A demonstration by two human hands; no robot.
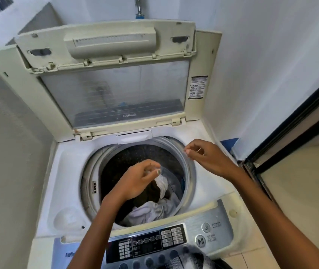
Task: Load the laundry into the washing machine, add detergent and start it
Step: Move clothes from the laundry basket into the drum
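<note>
The top-loading washing machine point(61, 171) stands with its lid point(114, 94) raised. In its drum point(135, 152) lies laundry point(154, 208), white cloth mixed with dark brown pieces. My left hand point(137, 181) hovers over the middle of the drum, thumb and curled fingers pinching a small pale thing that is blurred. My right hand point(205, 158) is above the drum's right rim, its fingers curled and its fingertips pinched on a tiny pale scrap.
The control panel point(154, 243) runs along the near edge, with the power button point(206, 227) and start/pause button point(200, 240) at its right. White walls close in behind and on both sides. A dark-framed door point(290, 136) stands at right. A tap point(140, 10) sits above the lid.
</note>
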